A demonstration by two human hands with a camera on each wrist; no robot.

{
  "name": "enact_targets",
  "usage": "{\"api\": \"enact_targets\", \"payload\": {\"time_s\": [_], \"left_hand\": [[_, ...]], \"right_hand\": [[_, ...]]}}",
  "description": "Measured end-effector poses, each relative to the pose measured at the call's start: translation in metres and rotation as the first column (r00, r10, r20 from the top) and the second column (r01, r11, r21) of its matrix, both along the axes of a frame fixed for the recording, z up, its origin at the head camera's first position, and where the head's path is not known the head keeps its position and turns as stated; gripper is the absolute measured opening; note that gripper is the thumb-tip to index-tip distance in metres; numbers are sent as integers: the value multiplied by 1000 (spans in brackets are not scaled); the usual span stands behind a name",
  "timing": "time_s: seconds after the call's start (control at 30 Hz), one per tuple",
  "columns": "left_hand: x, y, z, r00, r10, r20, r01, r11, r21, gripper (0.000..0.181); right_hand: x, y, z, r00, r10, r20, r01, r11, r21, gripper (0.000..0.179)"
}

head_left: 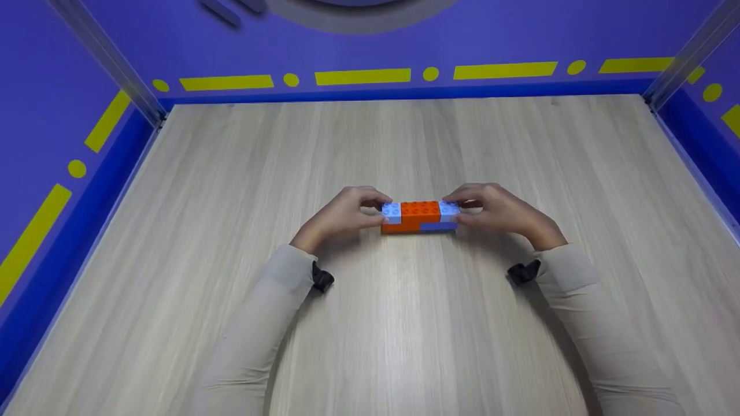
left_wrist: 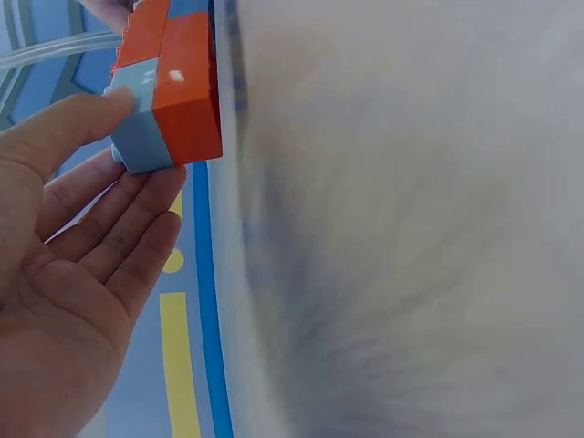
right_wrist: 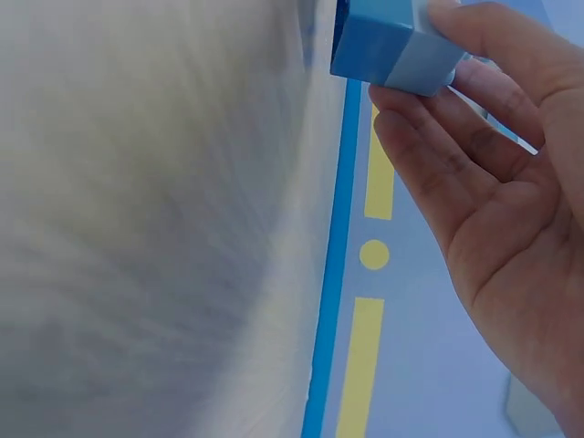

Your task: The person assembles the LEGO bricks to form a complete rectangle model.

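Near the middle of the table, in the head view, a two-layer row of toy building bricks lies between the hands. Its top layer has an orange brick (head_left: 420, 211) with a light blue brick (head_left: 391, 212) on its left and another light blue brick (head_left: 448, 211) on its right. Underneath, a lower orange brick (head_left: 400, 229) meets a darker blue brick (head_left: 438, 226). My left hand (head_left: 351, 211) pinches the left light blue brick between thumb and fingers. At the opposite end, my right hand (head_left: 490, 209) pinches the right light blue brick the same way.
The wood-grain table (head_left: 381, 346) is bounded at the back by a purple-blue wall (head_left: 370, 55) with yellow dashes and dots. Similar panels stand at left and right. Each wrist wears a small black camera mount, such as the left one (head_left: 322, 278).
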State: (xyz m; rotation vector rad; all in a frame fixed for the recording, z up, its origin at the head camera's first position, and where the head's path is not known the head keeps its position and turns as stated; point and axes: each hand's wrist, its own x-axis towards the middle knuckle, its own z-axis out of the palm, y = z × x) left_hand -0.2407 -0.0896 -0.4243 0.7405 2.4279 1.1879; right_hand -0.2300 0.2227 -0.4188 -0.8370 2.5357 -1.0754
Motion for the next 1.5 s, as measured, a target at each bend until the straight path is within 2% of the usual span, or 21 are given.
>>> {"api": "enact_targets", "payload": {"time_s": [0.13, 0.33, 0.43, 0.63, 0.87, 0.97, 1.17, 1.5], "left_hand": [[-5, 0, 2, 999, 33, -15, -32, 999, 39, 36], [-9, 3, 2, 990, 140, 18, -141, 984, 106, 34], [-11, 6, 2, 981, 194, 6, -193, 972, 136, 33], [-16, 12, -1, 946, 324, 7, -321, 933, 162, 32], [-20, 22, -7, 892, 447, 63, -450, 866, 218, 30], [-22, 25, -9, 874, 481, 72, -484, 845, 226, 29], [-24, 28, -12, 847, 527, 73, -530, 828, 184, 26], [-28, 32, -13, 835, 548, 48, -548, 823, 146, 24]], "right_hand": [[-4, 2, 0, 999, -30, 18, 30, 999, -41, 33], [-10, 2, -1, 995, -99, 28, 100, 993, -62, 36], [-12, 0, -1, 989, -145, 22, 146, 986, -84, 37], [-19, -4, -1, 976, -216, 24, 217, 966, -137, 36], [-26, -9, -4, 952, -306, 13, 305, 944, -130, 39], [-30, -12, -4, 932, -362, 31, 363, 926, -102, 40], [-35, -21, -2, 891, -452, 40, 454, 889, -62, 39], [-39, -25, -6, 857, -510, 67, 514, 856, -55, 34]]}}
